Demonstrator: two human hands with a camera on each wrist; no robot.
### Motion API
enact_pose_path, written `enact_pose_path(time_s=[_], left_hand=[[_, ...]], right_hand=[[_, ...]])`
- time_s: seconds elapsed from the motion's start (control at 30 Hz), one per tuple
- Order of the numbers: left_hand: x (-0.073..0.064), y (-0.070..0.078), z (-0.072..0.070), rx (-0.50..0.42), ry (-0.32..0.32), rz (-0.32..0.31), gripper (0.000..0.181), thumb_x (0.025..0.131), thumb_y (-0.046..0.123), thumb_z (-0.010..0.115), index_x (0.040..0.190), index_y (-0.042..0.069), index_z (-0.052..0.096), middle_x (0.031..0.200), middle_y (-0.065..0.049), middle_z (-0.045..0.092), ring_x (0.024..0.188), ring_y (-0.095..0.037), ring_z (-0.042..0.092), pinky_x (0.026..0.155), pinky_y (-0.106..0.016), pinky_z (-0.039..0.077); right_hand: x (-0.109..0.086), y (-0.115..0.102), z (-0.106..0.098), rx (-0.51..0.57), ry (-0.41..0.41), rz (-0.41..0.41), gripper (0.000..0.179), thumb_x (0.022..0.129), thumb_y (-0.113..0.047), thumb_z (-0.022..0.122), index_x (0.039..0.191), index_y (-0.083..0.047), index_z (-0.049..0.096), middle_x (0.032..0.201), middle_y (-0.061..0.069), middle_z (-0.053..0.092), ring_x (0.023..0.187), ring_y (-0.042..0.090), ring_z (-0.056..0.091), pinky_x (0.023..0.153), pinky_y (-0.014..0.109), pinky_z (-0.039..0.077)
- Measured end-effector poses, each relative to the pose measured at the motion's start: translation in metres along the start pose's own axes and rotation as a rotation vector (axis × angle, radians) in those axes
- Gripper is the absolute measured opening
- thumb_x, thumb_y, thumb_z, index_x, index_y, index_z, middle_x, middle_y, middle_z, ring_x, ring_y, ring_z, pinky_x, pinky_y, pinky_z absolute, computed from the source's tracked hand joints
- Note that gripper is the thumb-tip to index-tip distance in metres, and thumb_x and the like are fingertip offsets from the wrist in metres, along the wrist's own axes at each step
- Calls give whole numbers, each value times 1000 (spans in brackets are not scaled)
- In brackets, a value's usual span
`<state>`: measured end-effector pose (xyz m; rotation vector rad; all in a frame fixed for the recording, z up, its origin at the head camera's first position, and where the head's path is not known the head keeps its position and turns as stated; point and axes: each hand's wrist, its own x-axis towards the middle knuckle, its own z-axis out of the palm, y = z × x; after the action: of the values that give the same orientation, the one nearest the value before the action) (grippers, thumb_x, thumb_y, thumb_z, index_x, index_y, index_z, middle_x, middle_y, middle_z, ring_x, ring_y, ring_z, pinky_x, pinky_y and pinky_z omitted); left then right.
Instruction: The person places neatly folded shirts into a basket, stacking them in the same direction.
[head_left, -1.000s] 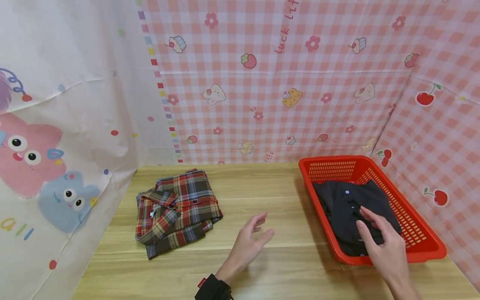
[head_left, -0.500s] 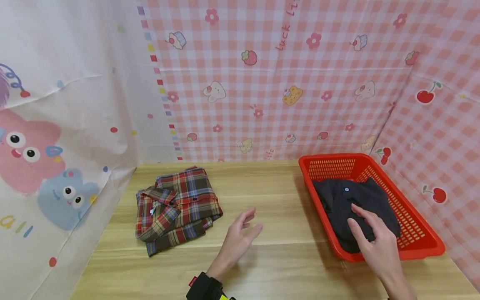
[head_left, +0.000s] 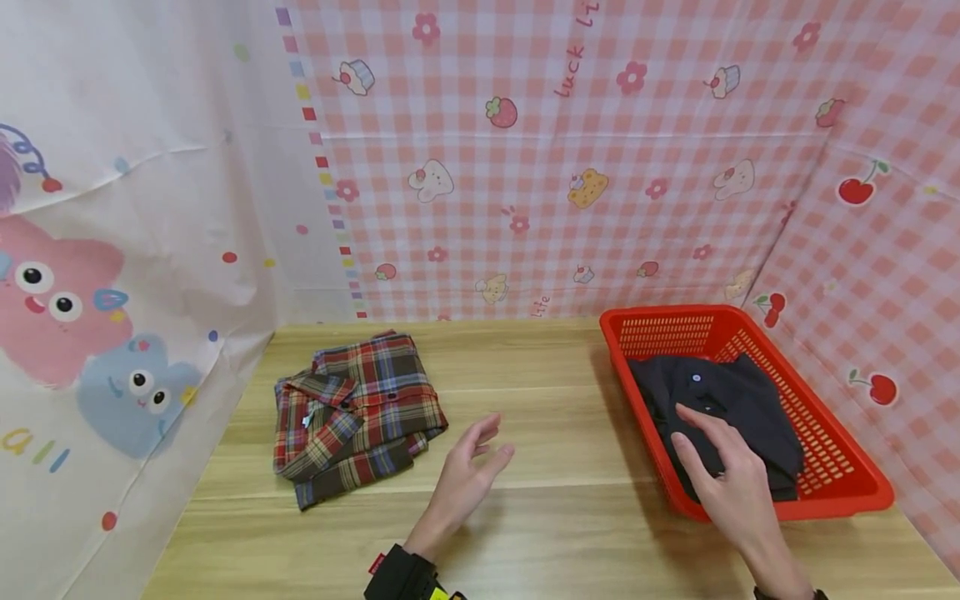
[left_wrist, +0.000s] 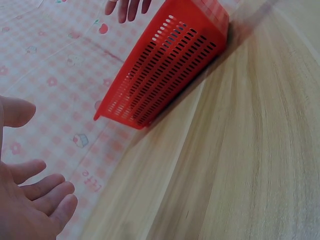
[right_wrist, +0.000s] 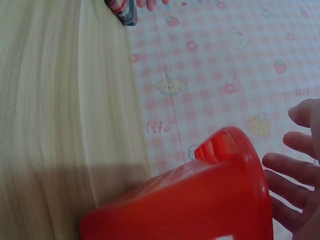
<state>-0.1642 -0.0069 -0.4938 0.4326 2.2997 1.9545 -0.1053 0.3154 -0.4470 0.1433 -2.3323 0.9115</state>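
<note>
On the left of the table lies a folded plaid shirt [head_left: 375,400] in red, black, blue and cream. A dark buttoned garment [head_left: 738,400] rests inside a red plastic basket [head_left: 855,492] at the right. My left hand [head_left: 461,479] hovers over the table to the right of the plaid shirt, fingers loosely bent and holding nothing. Over the near left edge of the basket is my right hand [head_left: 731,483], its fingers spread and nothing in them; it hides part of the dark garment. In the right wrist view, the right hand's fingers [right_wrist: 290,170] appear beside the basket rim.
The wooden table [head_left: 540,517] runs up to a pink checked cloth [head_left: 540,167] at the back and right. A white cloth [head_left: 172,208] with cartoon figures hangs at the left. The basket's right side is close to the right cloth.
Both hands have drifted left, the right one from over the dark garment toward the basket's left rim. The plaid shirt, garment and basket have stayed in place.
</note>
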Motion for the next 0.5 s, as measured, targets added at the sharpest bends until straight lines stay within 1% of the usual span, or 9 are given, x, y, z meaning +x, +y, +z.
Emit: enact_pose_path(time_s=[0.13, 0.3, 0.5], left_hand=[[0, -1, -2, -1, 1, 17, 60, 104, 27, 62, 153, -1, 43, 155, -22, 47, 141, -39, 46, 116, -58, 39], [1, -2, -5, -10, 11, -1, 61, 103, 27, 62, 154, -1, 42, 156, -18, 47, 143, -37, 45, 118, -56, 37], [1, -4, -9, -34, 23, -24, 61, 103, 29, 62, 153, 1, 43, 157, -19, 45, 144, -36, 44, 119, -56, 35]], right_hand=[[1, -2, 3, -3, -18, -18, 41, 94, -9, 75, 134, -16, 70, 127, 7, 71, 119, -10, 50, 99, -1, 29], [1, -4, 5, -9, -38, -4, 40, 94, -10, 75, 133, -17, 70, 126, 6, 71, 118, -5, 52, 100, -1, 29], [2, -7, 9, -13, -44, -21, 40, 93, -8, 76, 132, -15, 70, 125, 7, 72, 117, -1, 54, 99, 0, 29]])
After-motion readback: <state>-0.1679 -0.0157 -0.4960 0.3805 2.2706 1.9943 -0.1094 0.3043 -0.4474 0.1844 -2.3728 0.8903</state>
